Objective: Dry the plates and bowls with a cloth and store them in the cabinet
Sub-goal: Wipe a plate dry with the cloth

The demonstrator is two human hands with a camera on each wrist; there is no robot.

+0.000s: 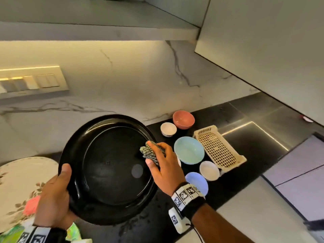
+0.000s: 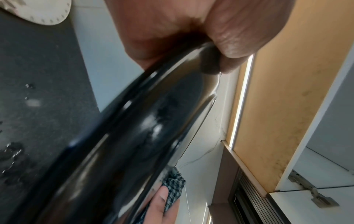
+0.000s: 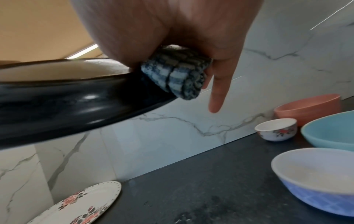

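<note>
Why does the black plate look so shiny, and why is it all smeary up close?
In the head view, the strip light under the shelf glints off the black plate and it looks sharp. In the left wrist view the plate sits very near the lens and smears into streaks. In the right wrist view its rim is smeared too; the cloth stays fairly clear.

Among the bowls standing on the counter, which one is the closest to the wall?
The pink bowl. It stands nearest the marble wall, beyond the small white bowl and the larger light blue bowl.
</note>
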